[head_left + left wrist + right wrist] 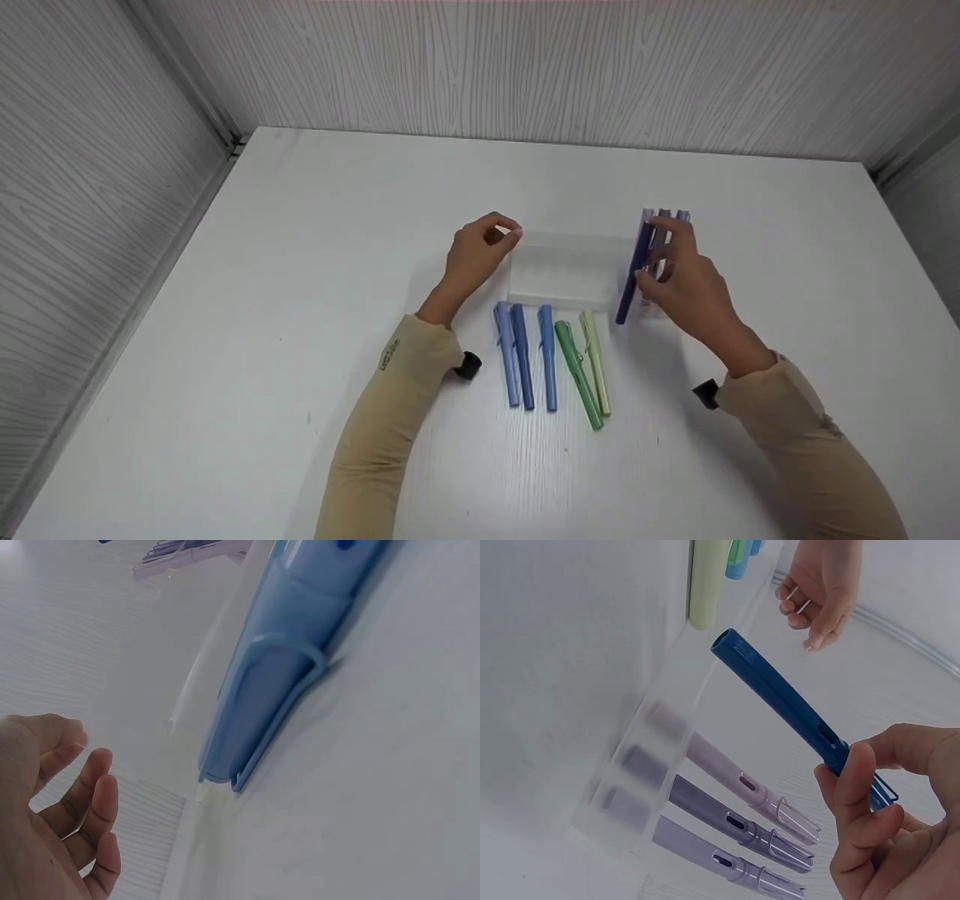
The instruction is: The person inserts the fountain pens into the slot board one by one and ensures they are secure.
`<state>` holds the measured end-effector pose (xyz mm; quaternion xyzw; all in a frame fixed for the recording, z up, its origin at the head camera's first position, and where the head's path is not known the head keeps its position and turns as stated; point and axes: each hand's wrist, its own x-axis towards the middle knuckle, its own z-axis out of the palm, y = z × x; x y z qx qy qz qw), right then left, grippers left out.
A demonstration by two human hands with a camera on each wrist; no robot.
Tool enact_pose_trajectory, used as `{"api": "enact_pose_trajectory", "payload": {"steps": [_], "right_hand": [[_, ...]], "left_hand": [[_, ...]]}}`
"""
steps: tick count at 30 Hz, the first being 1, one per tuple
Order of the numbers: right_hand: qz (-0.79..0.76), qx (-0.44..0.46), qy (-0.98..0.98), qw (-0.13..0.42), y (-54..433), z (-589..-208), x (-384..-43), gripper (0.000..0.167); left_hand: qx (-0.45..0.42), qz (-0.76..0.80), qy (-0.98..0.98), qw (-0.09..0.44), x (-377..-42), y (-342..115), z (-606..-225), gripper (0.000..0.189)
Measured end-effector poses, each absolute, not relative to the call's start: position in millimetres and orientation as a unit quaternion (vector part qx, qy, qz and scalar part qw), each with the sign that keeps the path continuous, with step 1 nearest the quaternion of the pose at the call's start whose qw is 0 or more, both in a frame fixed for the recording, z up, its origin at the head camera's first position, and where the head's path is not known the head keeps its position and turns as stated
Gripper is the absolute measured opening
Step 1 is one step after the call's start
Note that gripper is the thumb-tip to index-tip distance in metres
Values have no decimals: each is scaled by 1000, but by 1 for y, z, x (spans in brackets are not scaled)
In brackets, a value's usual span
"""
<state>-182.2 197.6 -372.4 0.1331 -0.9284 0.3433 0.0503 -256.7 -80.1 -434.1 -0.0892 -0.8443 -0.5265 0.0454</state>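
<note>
My left hand (476,251) is at the back left corner of a translucent plastic box (562,301), thumb and index fingertip pinching its edge. Between the thumb and fingers of my right hand (690,292) is a dark blue pen (632,289), held near its clip end and tilted over the box's right side. The right wrist view shows this pen's free end pointing away from the hand. Side by side at the box's right end sit three purple pens: a pale one (727,772), a dark one (731,823) and a mid-purple one (720,859), partly hidden by my right hand in the head view.
In front of the box lie three blue pens, a light one (507,360), a darker one (523,360) and a medium one (548,360). Beside them, a green pen (577,375) leans against a yellow-green pen (598,367). Wood-grain panels (525,67) border the white table (225,337).
</note>
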Motion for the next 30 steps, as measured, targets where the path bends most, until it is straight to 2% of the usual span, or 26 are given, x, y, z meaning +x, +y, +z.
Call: {"api": "enact_pose_trajectory", "payload": {"steps": [13,22,30], "right_hand": [[300,146,-931,151,197,-377,-187,65],[288,135,-930,182,193,-381,-190,62],[271,132,-935,188,192,-388,-194,62]], "left_hand": [[-96,-529,-842,51,-257,-79,-432,17],[-89,-522,-847,48,-256,-80,-433,18],[-84,-518,-850,46,-257,-79,-433,18]]}}
